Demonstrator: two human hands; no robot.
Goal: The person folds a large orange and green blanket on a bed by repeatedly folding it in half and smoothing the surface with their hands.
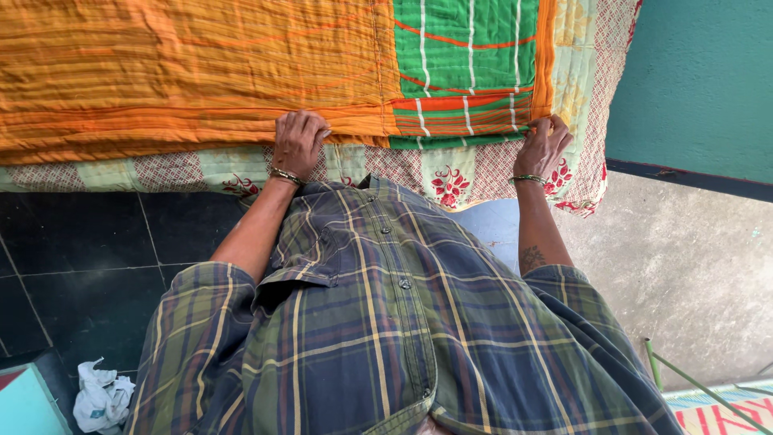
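Single view only: head-worn camera, looking steeply down along the wearer's own front, so the blue, green and yellow plaid shirt (378, 322) fills the lower half at very close range. Beyond it, near the top edge, the frame takes in the orange striped quilt with a green panel (241, 72), draped over a raised surface. Left margin shows dark tiled floor (72, 242), right margin grey concrete floor (684, 274) and teal painted wall (700, 80).
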